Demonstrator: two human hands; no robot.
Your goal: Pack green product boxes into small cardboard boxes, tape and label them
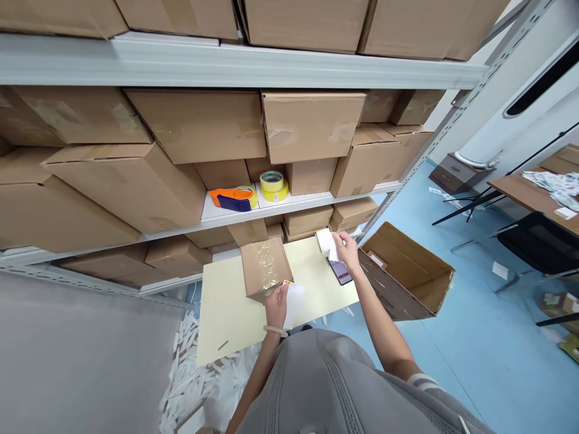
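Note:
In the head view my left hand [275,306] pinches a white paper slip [295,304] with a yellow-orange mark at its top edge. The hand is just in front of a small cardboard box [257,268], which has shiny clear tape across its top. My right hand [347,248] is closed on a folded white paper [326,243] farther to the right. Partly beneath that hand and paper lies a phone [341,272] with its screen lit. Box and phone rest on a pale yellow tabletop [224,301].
Shelves [203,66] packed with cartons rise ahead. One holds an orange-and-blue tape dispenser [233,199] and yellow tape rolls [274,187]. A large open carton [407,265] stands right of the tabletop. Paper strips [199,374] heap below left; a black chair [522,244] stands far right.

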